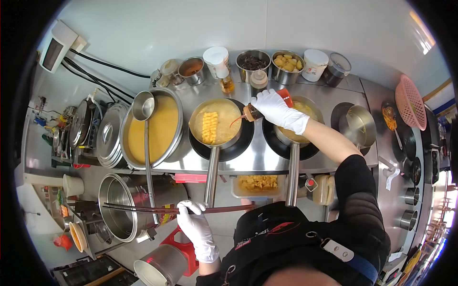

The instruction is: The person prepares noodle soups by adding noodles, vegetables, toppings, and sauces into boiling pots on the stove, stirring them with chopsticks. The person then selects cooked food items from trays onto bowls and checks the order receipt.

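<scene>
My left hand [195,229], in a white glove, is closed around long dark chopsticks [138,208] lying roughly level below the counter edge. My right hand [279,112], also gloved, grips a tilted bottle [251,113] whose nozzle points left; a thin reddish stream leaves it over the right side of the left pan. That pan [213,151] holds pale broth with a yellow block of noodles [209,127] in it. Under my right wrist is a second pan [294,167] with yellowish liquid, partly hidden by the hand.
A large basin [179,128] of yellow broth with a ladle [146,143] across it stands left. Jars and pots, including one of potatoes [287,63], line the wall. An empty-looking pan [361,126] and a pink basket [410,102] are at right. A steel pot [117,207] stands lower left.
</scene>
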`<act>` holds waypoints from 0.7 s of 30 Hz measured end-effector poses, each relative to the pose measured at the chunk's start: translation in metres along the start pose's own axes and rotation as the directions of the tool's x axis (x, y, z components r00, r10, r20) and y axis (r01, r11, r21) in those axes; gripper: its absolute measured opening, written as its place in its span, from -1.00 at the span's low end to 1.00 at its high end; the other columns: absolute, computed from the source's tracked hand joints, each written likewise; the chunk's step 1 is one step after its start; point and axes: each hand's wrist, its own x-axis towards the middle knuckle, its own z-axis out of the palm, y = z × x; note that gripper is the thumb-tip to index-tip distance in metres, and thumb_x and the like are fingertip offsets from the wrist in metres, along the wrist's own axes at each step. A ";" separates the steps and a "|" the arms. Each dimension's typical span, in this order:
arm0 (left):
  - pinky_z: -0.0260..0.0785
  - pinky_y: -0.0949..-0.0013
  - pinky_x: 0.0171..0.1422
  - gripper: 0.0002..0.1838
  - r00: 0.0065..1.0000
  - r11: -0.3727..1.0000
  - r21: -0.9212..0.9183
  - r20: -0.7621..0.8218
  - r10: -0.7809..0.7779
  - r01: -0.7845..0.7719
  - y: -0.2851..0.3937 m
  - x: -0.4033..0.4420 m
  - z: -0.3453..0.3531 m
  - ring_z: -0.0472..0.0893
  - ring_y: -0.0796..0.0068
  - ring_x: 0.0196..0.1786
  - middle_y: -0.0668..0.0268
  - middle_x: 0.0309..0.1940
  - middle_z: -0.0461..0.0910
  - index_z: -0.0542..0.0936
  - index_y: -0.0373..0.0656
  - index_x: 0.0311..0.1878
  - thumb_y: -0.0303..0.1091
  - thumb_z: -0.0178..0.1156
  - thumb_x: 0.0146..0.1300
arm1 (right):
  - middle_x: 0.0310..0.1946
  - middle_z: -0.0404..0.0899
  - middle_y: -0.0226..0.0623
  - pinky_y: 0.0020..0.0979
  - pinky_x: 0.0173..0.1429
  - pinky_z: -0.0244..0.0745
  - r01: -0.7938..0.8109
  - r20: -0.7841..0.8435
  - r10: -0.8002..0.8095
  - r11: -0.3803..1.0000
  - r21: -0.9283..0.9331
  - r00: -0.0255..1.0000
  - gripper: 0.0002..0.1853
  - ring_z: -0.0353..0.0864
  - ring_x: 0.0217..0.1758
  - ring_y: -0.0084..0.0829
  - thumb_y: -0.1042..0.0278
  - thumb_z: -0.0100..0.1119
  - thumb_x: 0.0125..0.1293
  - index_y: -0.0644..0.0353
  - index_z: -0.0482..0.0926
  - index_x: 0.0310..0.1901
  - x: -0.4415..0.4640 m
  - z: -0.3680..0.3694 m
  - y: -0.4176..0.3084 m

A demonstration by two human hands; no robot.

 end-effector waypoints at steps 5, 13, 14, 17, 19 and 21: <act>0.30 0.26 -0.16 -0.73 0.999 0.999 -0.010 0.006 -0.042 0.042 0.003 0.008 -0.014 0.31 0.47 -0.47 0.39 -0.60 0.24 0.39 -0.13 -0.32 -0.19 -0.15 0.45 | -0.42 0.56 -0.30 -0.33 -0.25 0.37 -0.116 0.061 0.135 0.961 -0.249 0.989 -0.88 0.58 -0.30 -0.31 0.33 0.11 0.08 0.09 0.53 -0.33 0.030 0.011 0.009; 0.32 0.25 -0.15 -0.73 0.997 0.997 -0.005 0.010 -0.078 0.078 0.003 0.018 -0.021 0.32 0.46 -0.47 0.39 -0.61 0.24 0.40 -0.13 -0.33 -0.19 -0.14 0.45 | -0.41 0.55 -0.30 -0.34 -0.25 0.33 0.017 0.053 -0.007 0.981 -0.193 0.999 -0.88 0.56 -0.30 -0.32 0.34 0.09 0.10 0.08 0.53 -0.31 0.013 -0.006 -0.004; 0.33 0.25 -0.15 -0.72 0.996 0.996 -0.003 0.019 -0.084 0.084 0.003 0.019 -0.021 0.32 0.47 -0.48 0.39 -0.62 0.24 0.40 -0.13 -0.33 -0.19 -0.14 0.45 | -0.40 0.55 -0.29 -0.34 -0.25 0.34 -0.023 0.063 0.033 0.988 -0.152 0.997 -0.89 0.57 -0.29 -0.32 0.36 0.07 0.11 0.08 0.52 -0.31 0.013 -0.006 -0.005; 0.34 0.25 -0.15 -0.72 0.996 0.997 0.012 0.037 -0.081 0.081 0.005 0.020 -0.020 0.32 0.47 -0.49 0.40 -0.62 0.24 0.40 -0.13 -0.34 -0.20 -0.15 0.45 | -0.41 0.55 -0.27 -0.31 -0.21 0.38 -0.113 0.133 0.116 0.993 -0.029 0.984 -0.83 0.58 -0.26 -0.31 0.32 0.16 0.06 0.10 0.51 -0.28 0.012 -0.004 -0.002; 0.34 0.25 -0.16 -0.72 0.995 0.997 0.024 0.052 -0.079 0.078 0.006 0.019 -0.017 0.32 0.47 -0.49 0.40 -0.63 0.24 0.40 -0.13 -0.34 -0.20 -0.15 0.45 | -0.36 0.55 -0.21 -0.29 -0.16 0.40 -0.162 0.154 0.143 0.980 0.118 0.978 -0.75 0.58 -0.20 -0.26 0.32 0.22 0.02 0.14 0.49 -0.24 0.006 -0.006 0.000; 0.33 0.25 -0.16 -0.72 0.996 0.996 0.017 0.018 -0.089 0.089 0.007 0.017 -0.013 0.32 0.46 -0.49 0.39 -0.63 0.24 0.39 -0.13 -0.35 -0.20 -0.14 0.45 | -0.32 0.56 -0.14 -0.27 -0.10 0.42 -0.214 0.182 0.170 0.942 0.259 0.969 -0.66 0.58 -0.15 -0.20 0.31 0.29 -0.03 0.18 0.48 -0.19 -0.002 -0.007 0.006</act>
